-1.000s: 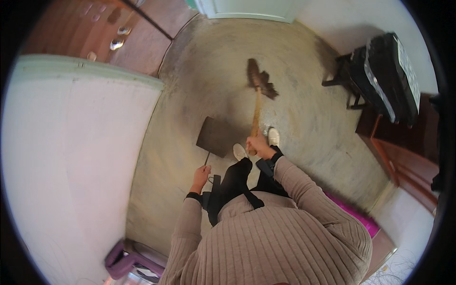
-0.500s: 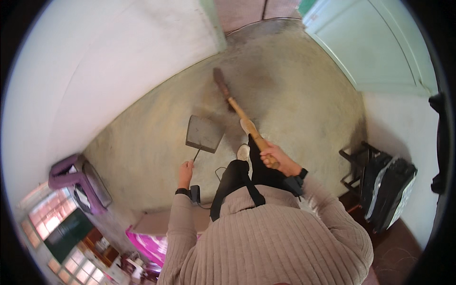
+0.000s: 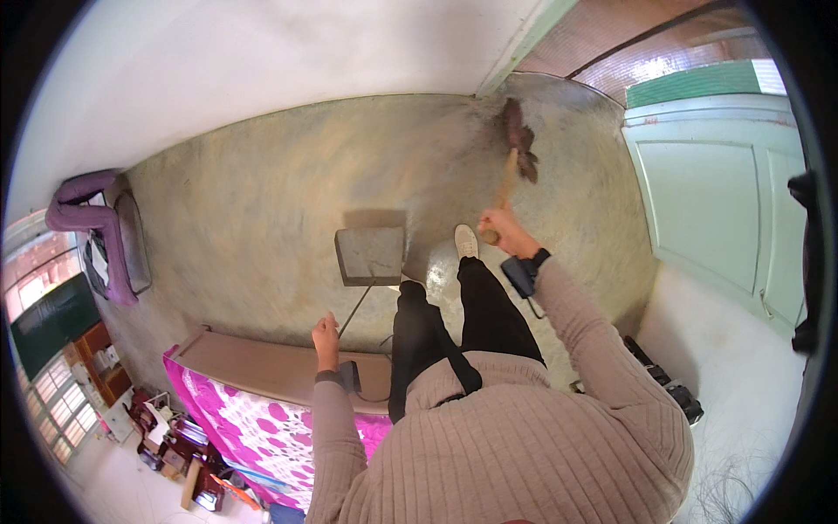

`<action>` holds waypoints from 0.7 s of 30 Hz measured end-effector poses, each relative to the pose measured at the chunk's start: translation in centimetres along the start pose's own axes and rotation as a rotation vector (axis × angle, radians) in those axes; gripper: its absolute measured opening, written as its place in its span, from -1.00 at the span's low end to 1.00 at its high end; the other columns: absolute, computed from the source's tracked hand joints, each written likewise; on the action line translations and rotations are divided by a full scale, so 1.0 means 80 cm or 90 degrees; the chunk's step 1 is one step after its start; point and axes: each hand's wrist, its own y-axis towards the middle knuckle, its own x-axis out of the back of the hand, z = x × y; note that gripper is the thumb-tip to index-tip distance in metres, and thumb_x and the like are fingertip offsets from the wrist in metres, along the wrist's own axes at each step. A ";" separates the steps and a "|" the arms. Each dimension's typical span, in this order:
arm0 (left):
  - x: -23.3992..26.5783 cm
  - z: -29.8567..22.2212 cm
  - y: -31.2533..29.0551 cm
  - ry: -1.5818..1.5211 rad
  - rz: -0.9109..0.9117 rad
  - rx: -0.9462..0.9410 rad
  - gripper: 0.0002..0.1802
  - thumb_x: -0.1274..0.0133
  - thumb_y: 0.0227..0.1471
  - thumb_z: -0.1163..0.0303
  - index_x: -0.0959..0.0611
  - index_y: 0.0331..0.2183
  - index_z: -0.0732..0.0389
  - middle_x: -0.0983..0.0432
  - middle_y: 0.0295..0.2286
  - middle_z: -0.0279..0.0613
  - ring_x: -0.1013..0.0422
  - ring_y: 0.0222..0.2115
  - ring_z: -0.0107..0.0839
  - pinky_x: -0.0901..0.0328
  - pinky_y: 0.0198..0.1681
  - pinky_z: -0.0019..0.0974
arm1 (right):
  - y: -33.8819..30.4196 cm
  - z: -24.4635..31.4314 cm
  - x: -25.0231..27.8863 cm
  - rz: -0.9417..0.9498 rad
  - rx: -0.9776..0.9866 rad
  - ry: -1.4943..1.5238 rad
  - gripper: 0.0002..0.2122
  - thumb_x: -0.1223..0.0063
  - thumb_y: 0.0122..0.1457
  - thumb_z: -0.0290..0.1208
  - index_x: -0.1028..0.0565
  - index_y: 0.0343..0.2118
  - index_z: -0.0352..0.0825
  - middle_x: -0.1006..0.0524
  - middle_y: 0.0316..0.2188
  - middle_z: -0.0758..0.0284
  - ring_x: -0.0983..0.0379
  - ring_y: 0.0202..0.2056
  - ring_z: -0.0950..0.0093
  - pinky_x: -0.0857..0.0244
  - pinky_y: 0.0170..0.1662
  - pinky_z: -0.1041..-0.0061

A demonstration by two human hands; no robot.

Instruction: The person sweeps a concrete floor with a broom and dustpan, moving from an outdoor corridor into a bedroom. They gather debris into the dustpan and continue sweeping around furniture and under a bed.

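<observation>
Head view, looking down on the floor (image 3: 262, 179) during a turn to the left. I have the right hand (image 3: 510, 232) wrapped round the wooden handle of the broom (image 3: 509, 176), near its butt end. The left hand (image 3: 326, 335) is curled round the thin rod (image 3: 356, 307) of the dustpan (image 3: 370, 255), which lies ahead and left of the feet with its grey tray facing up. Compared with half a second ago, the brown broom head (image 3: 515, 131) has swung rightward, away from the dustpan; it now sits just beside the end of the white wall (image 3: 349, 52), near the pale green door frame (image 3: 524, 48). The pink-patterned cloth (image 3: 253, 410) has come further into view at lower left. I judge that the sweeping now bears on this corner, with the dustpan held in reserve, too far from the bristles to receive a stroke. From this height I cannot tell whether the tray touches the floor or hangs slightly above it.
</observation>
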 end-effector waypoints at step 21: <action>0.087 0.146 -0.014 -0.142 -0.038 0.063 -0.55 0.07 0.04 0.15 -0.42 -0.65 0.34 -0.24 -0.75 -0.26 -0.15 -0.67 -0.51 -0.11 -0.58 -0.32 | -0.170 -0.117 -0.238 0.229 -0.229 -0.204 -0.44 0.06 -0.01 -0.56 -0.12 0.10 -0.19 -0.32 -0.65 0.42 -0.26 -0.73 0.63 -0.18 -0.72 0.63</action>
